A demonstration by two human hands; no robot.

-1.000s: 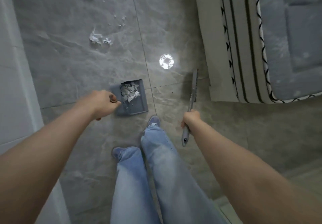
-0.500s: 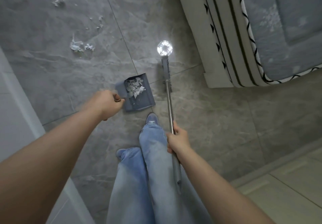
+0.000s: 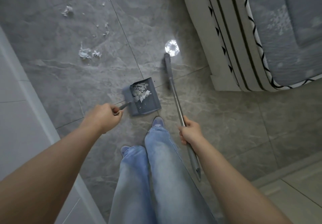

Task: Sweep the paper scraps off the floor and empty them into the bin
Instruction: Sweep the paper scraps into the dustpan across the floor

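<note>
My left hand (image 3: pixel 104 116) grips the handle of a grey dustpan (image 3: pixel 151 104), which hangs low over the grey tiled floor (image 3: pixel 57 77) with white paper scraps (image 3: pixel 142 91) piled inside it. My right hand (image 3: pixel 190 132) holds the metal shaft of a broom (image 3: pixel 176 100); its dark brush head (image 3: pixel 166 70) is just right of the pan. More scraps lie on the floor ahead: a clump (image 3: pixel 87 54), a larger crumpled piece (image 3: pixel 67 11) further off, and small bits (image 3: pixel 103 29) between them. No bin is in view.
A mattress on a pale bed base (image 3: pixel 224 49) fills the upper right. A bright ceiling-light reflection (image 3: pixel 172 48) shines on the tile by the brush. A white wall or door (image 3: pixel 19 112) runs along the left. My legs and shoes (image 3: pixel 157 122) stand below the dustpan.
The broom has swung from beside the bed to just right of the dustpan, and my right hand now grips higher up the shaft. The dustpan has stayed in my left hand.
</note>
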